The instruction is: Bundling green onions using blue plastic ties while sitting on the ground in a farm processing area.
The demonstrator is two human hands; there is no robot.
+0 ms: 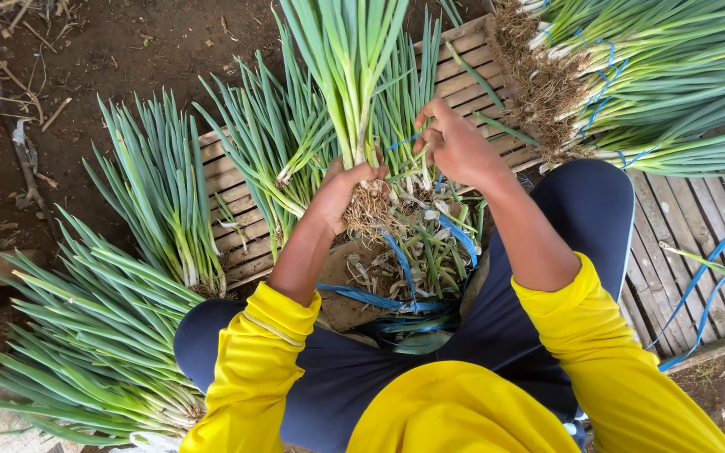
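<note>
Left hand (341,189) clamped around a bunch (350,75) of green onions just above the roots, held upright over the lap, tips cut off; right hand (455,147) pinches a blue strap (403,141), fingertips hidden.

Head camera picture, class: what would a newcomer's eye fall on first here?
First, the upright bunch of green onions at top centre, gripped near its roots by the left hand, with the right hand beside it pinching a blue strap. Next, the bright yellow sleeves at the bottom. More bunches lie lower left, and a tied heap fills the top right.
</note>
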